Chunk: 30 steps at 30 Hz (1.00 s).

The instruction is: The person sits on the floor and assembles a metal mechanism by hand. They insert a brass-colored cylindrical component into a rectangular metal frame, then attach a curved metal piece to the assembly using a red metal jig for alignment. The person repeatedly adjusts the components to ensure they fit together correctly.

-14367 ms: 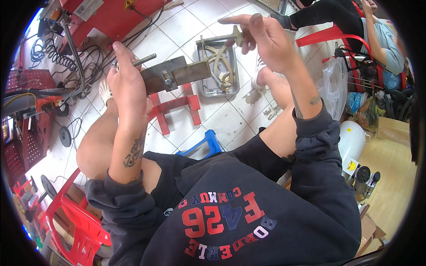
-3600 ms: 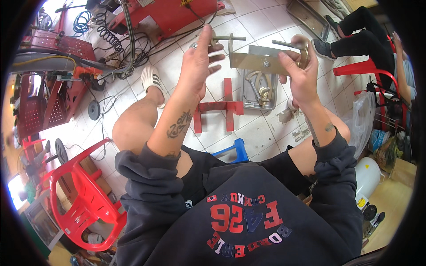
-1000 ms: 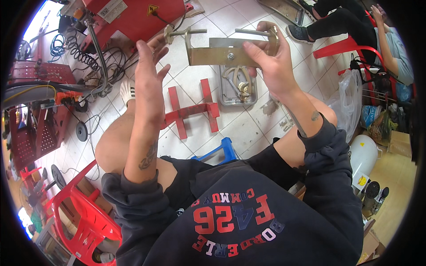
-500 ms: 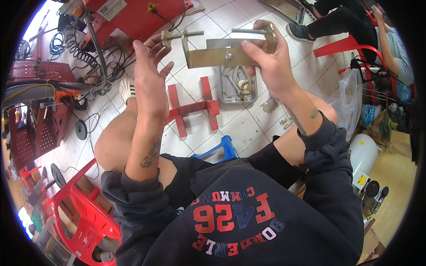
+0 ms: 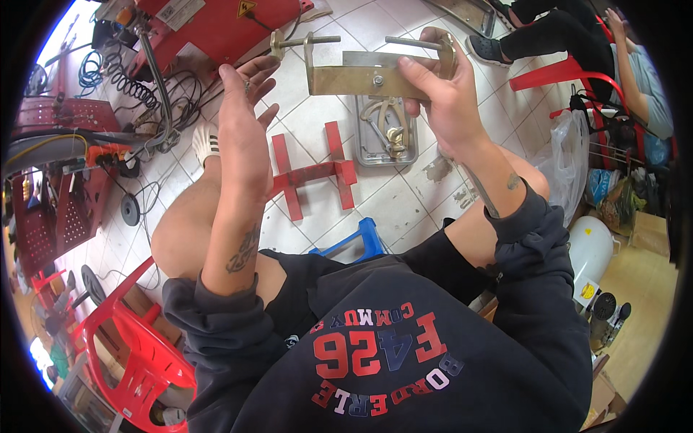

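Note:
My right hand (image 5: pixel 449 90) grips the right end of a brass-coloured metal bracket (image 5: pixel 336 81), thumb on its front plate. A bolt fixes the plate's middle, and a threaded rod passes through each upright end. The left rod carries a nut-like knob (image 5: pixel 276 45) at its outer end. Beside that end, my left hand (image 5: pixel 244 108) is held up with its fingers apart, holding nothing. Below the bracket, a grey metal tray (image 5: pixel 386 155) on the floor contains a wrench and several brass-coloured parts.
A red metal stand (image 5: pixel 312 175) sits on the tiled floor between my legs, with a blue stool (image 5: pixel 369 238) nearer. A red machine (image 5: pixel 216 36) and cables are at the far left. Another person (image 5: pixel 642 90) sits at the far right. A red chair (image 5: pixel 137 361) stands near left.
The bracket and my right hand have risen slightly, away from me and a little right. My left hand has come off the knob's side and is now just below it.

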Available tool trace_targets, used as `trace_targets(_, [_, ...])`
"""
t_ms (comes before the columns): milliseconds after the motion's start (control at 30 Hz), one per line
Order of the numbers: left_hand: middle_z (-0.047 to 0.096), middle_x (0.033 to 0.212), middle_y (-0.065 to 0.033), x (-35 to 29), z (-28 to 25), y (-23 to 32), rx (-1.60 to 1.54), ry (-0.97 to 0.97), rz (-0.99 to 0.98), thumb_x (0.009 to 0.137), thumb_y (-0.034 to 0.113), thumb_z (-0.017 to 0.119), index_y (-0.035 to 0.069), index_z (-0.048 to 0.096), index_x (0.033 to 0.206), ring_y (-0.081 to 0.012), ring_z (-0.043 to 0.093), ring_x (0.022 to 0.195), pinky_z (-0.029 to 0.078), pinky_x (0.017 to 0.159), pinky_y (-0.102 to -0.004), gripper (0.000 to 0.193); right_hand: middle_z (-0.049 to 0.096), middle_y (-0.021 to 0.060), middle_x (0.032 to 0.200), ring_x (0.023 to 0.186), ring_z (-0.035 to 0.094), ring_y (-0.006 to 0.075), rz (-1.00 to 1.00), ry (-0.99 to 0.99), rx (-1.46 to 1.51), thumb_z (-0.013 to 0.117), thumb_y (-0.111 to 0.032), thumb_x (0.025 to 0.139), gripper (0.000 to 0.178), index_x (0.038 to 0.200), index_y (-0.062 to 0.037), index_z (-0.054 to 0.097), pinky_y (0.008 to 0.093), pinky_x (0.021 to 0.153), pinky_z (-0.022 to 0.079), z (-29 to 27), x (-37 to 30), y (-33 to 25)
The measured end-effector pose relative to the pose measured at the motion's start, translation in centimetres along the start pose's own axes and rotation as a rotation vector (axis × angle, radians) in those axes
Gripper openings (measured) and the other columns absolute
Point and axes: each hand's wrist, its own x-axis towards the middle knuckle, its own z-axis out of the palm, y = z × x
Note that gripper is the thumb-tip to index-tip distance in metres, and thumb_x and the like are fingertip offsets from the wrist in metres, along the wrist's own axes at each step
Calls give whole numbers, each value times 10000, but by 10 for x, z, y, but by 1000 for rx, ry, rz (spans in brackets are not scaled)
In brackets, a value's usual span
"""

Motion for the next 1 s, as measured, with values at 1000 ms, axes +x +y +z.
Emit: trace_targets(1000, [603,1304,-91,3,-2,3,-198,-75,41,1039,584,175,86,644,1117,-183,485,1201,325,1008,-372,688,671,94,751,447,532,83,-21,-90,-74,667,-42,897,331,1133,-61,435,230,388,400,0,-1,3])
